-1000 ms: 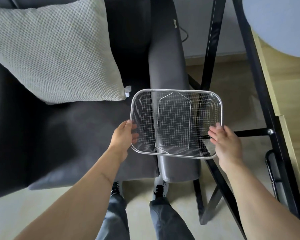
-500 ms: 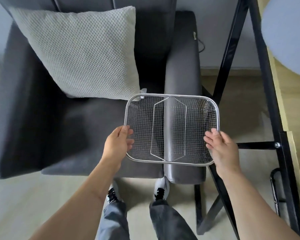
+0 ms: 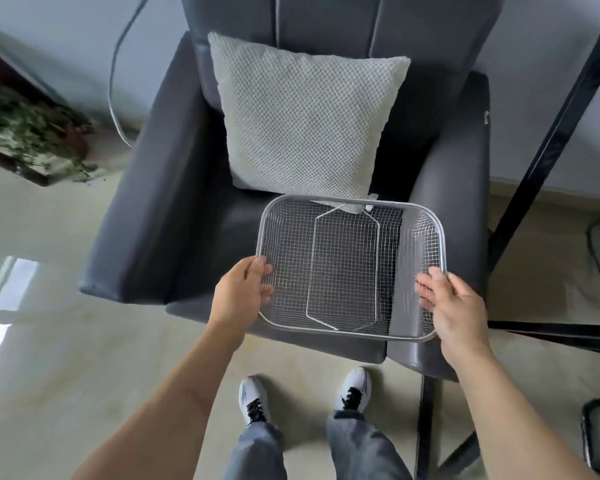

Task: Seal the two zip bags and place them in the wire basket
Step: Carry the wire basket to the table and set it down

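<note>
A silver wire basket (image 3: 350, 201) with a mesh bottom and nothing in it is held level in the air above the seat of a dark armchair. My left hand (image 3: 239, 296) grips its left rim, thumb on top and fingers under the mesh. My right hand (image 3: 454, 306) grips its right rim the same way. No zip bags are in view.
The dark grey armchair (image 3: 146, 209) has a pale knitted cushion (image 3: 302, 119) leaning on its backrest. A black metal table frame (image 3: 551, 140) stands to the right. A plant (image 3: 25, 133) is at the left, and a cable (image 3: 113, 81) hangs by the wall. My feet stand on the pale floor.
The view has swung left, so the armchair now sits centred. The basket, held in both hands, has moved from over the right armrest to over the seat.
</note>
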